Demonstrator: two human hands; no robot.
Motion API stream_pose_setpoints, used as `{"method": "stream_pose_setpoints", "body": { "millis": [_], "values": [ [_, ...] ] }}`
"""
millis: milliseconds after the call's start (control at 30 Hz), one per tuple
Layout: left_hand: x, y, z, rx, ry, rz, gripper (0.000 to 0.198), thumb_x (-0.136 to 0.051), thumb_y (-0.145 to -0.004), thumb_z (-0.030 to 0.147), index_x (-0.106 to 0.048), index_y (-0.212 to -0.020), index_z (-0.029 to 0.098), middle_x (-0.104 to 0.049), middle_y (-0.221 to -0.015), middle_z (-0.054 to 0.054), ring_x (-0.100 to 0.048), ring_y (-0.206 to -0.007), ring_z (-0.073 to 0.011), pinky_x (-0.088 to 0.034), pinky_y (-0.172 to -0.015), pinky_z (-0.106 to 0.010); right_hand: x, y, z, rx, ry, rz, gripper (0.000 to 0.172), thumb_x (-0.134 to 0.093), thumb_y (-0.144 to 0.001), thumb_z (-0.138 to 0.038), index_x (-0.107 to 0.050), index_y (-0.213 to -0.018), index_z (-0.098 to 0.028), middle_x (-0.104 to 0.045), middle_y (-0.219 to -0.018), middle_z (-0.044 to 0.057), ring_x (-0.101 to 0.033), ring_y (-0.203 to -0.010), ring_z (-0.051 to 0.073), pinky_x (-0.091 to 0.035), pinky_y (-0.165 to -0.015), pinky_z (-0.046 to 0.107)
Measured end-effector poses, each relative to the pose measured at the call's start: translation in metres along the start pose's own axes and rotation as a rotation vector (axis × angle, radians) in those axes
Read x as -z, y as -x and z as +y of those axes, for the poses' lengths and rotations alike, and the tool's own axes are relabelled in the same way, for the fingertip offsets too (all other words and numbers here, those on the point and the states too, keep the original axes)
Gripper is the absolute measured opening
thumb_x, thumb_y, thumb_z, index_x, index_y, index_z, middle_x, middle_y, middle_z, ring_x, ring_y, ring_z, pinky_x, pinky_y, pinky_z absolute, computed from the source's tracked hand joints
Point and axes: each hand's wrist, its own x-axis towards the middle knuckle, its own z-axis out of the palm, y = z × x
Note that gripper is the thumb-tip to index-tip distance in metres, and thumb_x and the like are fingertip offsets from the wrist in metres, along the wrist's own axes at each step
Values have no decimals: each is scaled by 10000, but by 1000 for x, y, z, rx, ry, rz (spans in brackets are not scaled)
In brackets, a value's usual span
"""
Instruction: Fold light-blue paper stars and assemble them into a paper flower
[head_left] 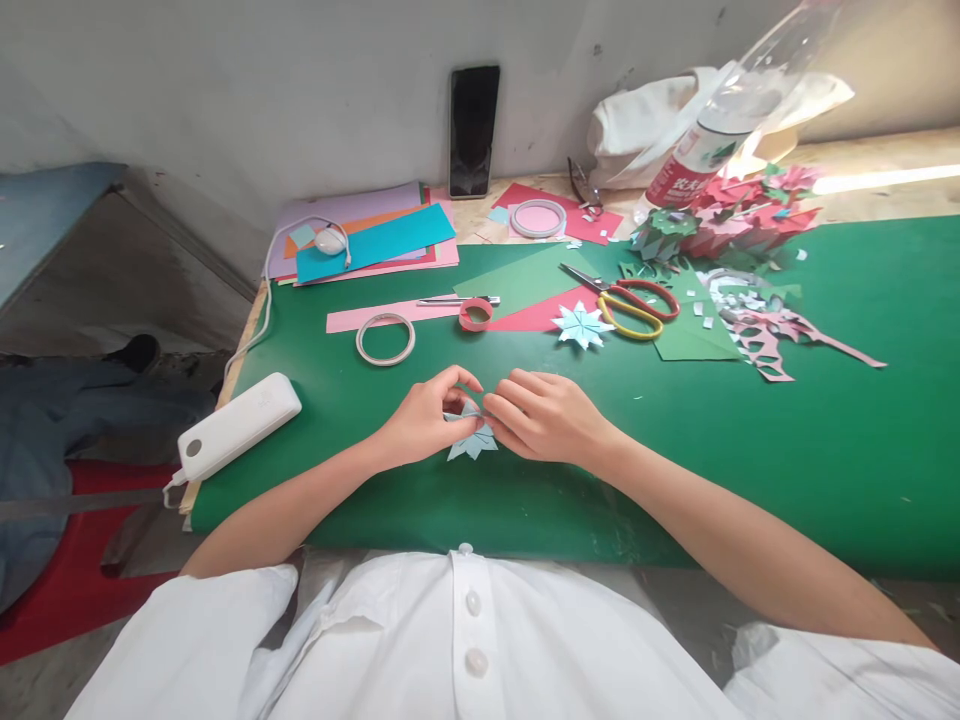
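A light-blue paper flower [474, 443] with pointed petals is held just above the green mat, near the front edge. My left hand [426, 418] pinches it from the left, thumb over its upper part. From the right, the curled fingers of my right hand [551, 415] close on its edge; the fingertips partly hide it. A second light-blue paper flower [581, 325] lies flat beyond my right hand, beside scissors [626, 305] with red and yellow handles. Past my hands lie a roll of tape [385, 340], a small red paper ring [475, 315] and a slim metal-tipped tool [457, 300].
A white power bank [240, 428] with a cable lies at the left. Coloured paper sheets [382, 240] are stacked behind. A phone [473, 132] leans on the wall. At the back right are a tilted plastic bottle [697, 150], red paper flowers [750, 215] and pink cut scraps [780, 335].
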Motion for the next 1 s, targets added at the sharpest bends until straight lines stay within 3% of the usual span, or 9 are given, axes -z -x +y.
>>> {"method": "stream_pose_setpoints", "body": {
  "millis": [200, 733, 867, 1000],
  "values": [
    [0, 0, -1, -53, -69, 0, 242, -631, -804, 274, -525, -1014, 217, -576, -743, 60, -496, -633, -67, -382, -558, -184, -5, 5, -2, -59, -156, -22, 151, -488, -950, -166, -531, -806, -186, -533, -668, 3, -421, -644, 130, -321, -555, 267],
    [1, 2, 1, -11, -65, -41, 263, -626, -810, 292, -520, -1040, 223, -597, -822, 30, -539, -679, -83, -360, -538, -186, -2, 8, 7, -181, -572, -79, 136, -476, -963, -111, -555, -883, -189, -629, -737, 5, -491, -656, 107, -372, -583, 219],
    [1, 1, 1, -10, -73, -36, 266, -624, -810, 293, -521, -1046, 224, -603, -838, 28, -519, -672, -81, -355, -542, -191, -1, 7, 6, -177, -514, -57, 123, -504, -939, -99, -567, -875, -185, -620, -711, -8, -476, -639, 101, -345, -549, 215],
    [1, 0, 0, -22, -85, -24, 260, -618, -810, 288, -522, -1042, 222, -609, -849, 26, -484, -658, -75, -348, -538, -188, 1, 5, 3, -102, -278, -20, 118, -529, -928, -148, -581, -826, -181, -569, -640, -11, -466, -613, 113, -278, -501, 251]
  ]
}}
